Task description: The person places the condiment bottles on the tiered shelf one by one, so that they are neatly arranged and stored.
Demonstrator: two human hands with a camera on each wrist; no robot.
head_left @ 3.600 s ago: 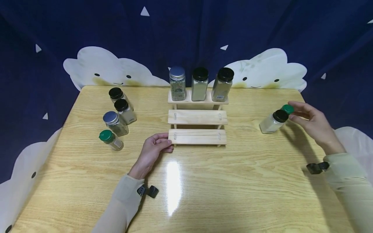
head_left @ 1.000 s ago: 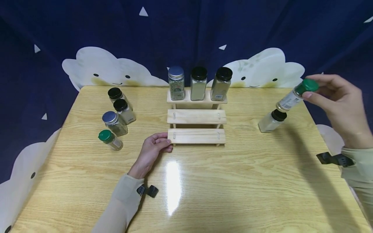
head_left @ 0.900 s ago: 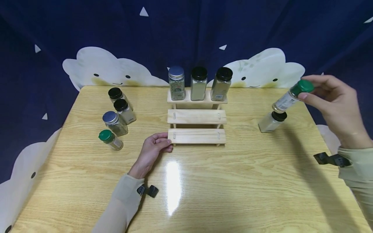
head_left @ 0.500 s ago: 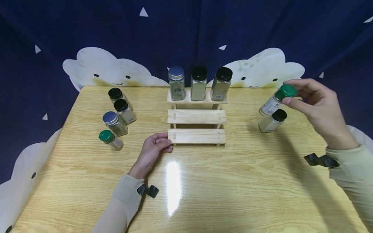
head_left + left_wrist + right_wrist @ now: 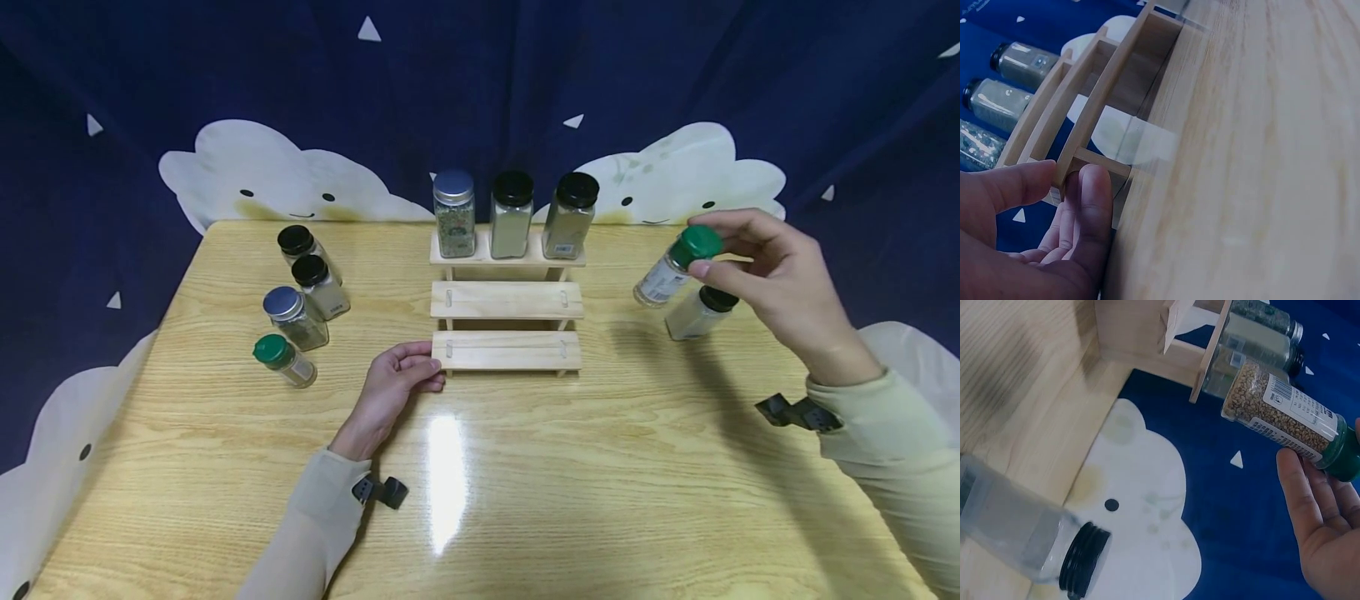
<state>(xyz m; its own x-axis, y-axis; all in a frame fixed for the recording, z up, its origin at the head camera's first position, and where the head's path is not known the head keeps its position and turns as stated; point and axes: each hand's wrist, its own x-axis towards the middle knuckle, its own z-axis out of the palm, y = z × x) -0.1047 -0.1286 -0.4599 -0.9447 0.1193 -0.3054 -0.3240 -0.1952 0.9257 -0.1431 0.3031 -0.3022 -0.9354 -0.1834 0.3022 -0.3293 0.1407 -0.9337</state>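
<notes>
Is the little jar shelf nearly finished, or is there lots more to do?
Looks done: three jars stand on the top shelf.

In hand: the right hand holds a green-capped jar in the air; the left hand grips the bottom shelf.

Probably left: placing that one, then maybe the four jars at left and the black-capped jar at right, all on the table.

Bg facing me: dk navy cloth (image 5: 450, 92) w/ soft vert. folds, sm. white triangles (image 5: 369, 32) scattered over it. Pale smiling clouds (image 5: 277, 167) w/ yellowish cheeks sit L & R along the far edge of my worktop (image 5: 540, 483); more cloud shapes (image 5: 71, 408) down both sides. Worktop = lt yellowish woodgrain, glossy, w/ bright white glare streak (image 5: 447, 483) nr ctr, my side.
</notes>
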